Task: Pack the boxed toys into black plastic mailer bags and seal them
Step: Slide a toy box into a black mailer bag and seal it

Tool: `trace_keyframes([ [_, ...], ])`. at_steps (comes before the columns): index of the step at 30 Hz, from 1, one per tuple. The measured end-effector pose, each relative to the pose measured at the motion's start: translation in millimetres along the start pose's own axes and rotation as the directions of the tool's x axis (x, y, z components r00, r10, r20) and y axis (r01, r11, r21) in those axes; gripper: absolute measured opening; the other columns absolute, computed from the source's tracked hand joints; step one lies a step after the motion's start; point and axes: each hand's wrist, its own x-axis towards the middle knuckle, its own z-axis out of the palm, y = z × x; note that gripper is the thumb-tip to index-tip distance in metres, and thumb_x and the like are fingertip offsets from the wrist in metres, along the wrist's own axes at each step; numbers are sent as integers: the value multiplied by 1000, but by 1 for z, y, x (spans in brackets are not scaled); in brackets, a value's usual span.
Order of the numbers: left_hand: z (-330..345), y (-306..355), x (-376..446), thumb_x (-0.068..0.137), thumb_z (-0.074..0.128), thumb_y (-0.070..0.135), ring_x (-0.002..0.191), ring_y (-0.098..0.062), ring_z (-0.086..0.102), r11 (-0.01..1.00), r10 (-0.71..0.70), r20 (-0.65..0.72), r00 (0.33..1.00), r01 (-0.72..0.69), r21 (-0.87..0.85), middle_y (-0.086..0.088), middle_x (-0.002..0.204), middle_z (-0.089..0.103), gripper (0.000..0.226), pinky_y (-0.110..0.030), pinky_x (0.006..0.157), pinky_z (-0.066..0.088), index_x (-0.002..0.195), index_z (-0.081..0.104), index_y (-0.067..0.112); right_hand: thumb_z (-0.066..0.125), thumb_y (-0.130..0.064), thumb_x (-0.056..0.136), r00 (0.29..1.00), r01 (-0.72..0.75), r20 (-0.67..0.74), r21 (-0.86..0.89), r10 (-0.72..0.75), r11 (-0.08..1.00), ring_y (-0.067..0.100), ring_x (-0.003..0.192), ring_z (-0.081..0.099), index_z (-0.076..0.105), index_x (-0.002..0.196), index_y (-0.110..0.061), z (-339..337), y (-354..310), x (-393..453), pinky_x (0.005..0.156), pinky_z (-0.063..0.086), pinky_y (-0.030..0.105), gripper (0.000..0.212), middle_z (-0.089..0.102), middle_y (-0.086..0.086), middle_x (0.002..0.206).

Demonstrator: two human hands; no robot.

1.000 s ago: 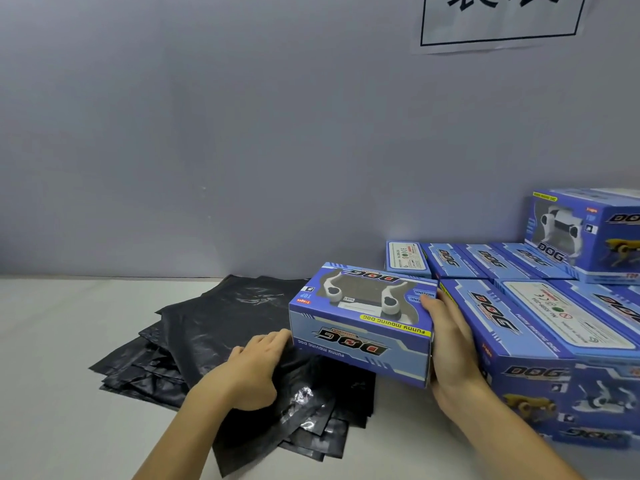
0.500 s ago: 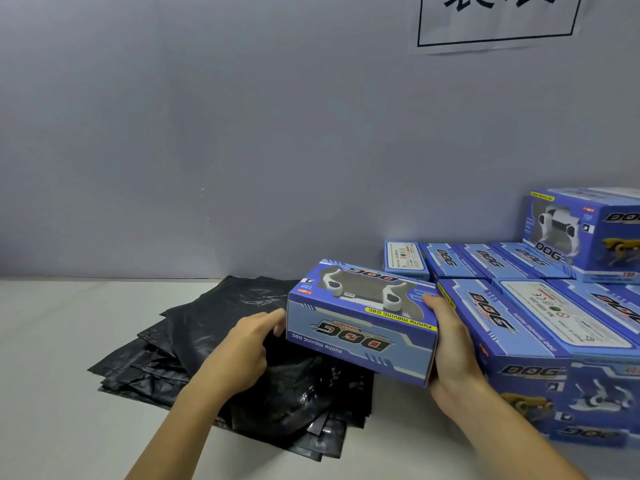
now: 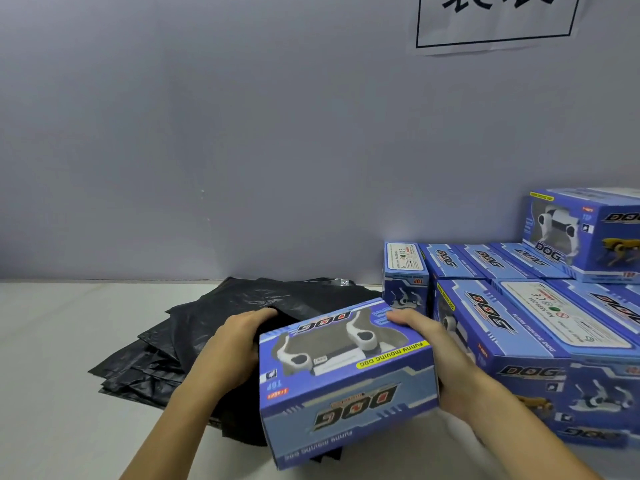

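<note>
Holding the blue toy box (image 3: 346, 379) at its right end, your right hand (image 3: 440, 362) wraps that end with the fingers laid over the far top edge and the palm against the side, so the box sits to the left of the grip and reaches across toward your other hand. Its windowed face points up, the printing reads upside down to you, and the near end tips down toward the white table (image 3: 52, 341). Your left hand (image 3: 235, 351) sits at the box's left end, fingers curled into the top black mailer bag (image 3: 277, 306); it appears to grip the plastic there, though the fingertips are hidden in the black folds and you cannot tell how much film they hold. That bag lies on the stack of mailer bags (image 3: 145, 362), spread flat on the table, with the box over the stack's right part. Just right of your right hand stand the stacked toy boxes (image 3: 519, 334), against the grey wall (image 3: 242, 133), where a paper sign (image 3: 495, 19) hangs.
</note>
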Motion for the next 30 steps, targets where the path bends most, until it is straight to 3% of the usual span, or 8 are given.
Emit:
trace_keyframes([
  [5,-2,4,1,87,63,5,98,-6,62,997,62,-135,989,-67,-34,13,107,63,40,-20,76,51,119,51,28,69,-47,75,999,-16,-48,-18,15,1000,29,60,71,74,86,-10,2,0,0,53,56,30,39,75,17,81],
  [8,-1,6,2,84,48,-10,102,-6,61,995,32,-218,975,-51,-83,7,106,64,48,-25,79,53,118,48,23,62,-41,87,989,67,-133,46,-61,997,27,51,69,77,68,-15,2,2,2,44,54,29,36,74,15,71],
  [10,1,6,4,85,55,-6,94,-13,66,997,-3,-278,960,-20,-80,2,99,71,34,-35,81,57,111,62,15,61,-36,90,967,159,-211,73,-141,985,23,47,67,76,66,-21,2,3,5,43,55,31,32,72,10,64],
  [12,4,7,5,84,65,1,85,-15,69,999,-12,-343,939,-1,-36,1,92,75,20,-40,78,58,98,73,12,63,-33,91,932,241,-293,72,-211,968,21,50,69,72,87,-24,2,6,10,50,57,34,14,71,3,61],
  [15,7,13,4,83,72,7,81,-18,71,1000,1,-420,907,-5,-8,3,87,76,10,-42,73,59,89,78,13,65,-32,92,899,315,-347,93,-266,944,21,61,73,59,111,-26,2,11,17,54,59,35,21,75,0,71],
  [21,10,25,2,85,71,10,69,-23,67,996,49,-430,902,-75,-45,-1,71,72,10,-45,65,57,76,75,11,68,-32,91,901,348,-311,98,-304,932,23,71,76,55,105,-38,13,16,17,53,57,33,19,74,6,98],
  [26,10,25,5,91,67,17,57,-21,60,991,79,-435,897,-118,-65,6,57,66,20,-45,56,50,72,72,13,67,-23,92,852,451,-341,97,-397,887,12,66,74,53,107,-35,22,21,15,47,53,22,24,69,-3,92],
  [30,12,30,3,91,68,14,66,-19,67,979,135,-444,886,-189,-77,5,69,72,15,-44,62,57,77,74,12,67,-21,92,847,477,-327,121,-418,871,15,70,74,51,110,-36,23,25,16,50,54,24,28,68,-2,95],
])
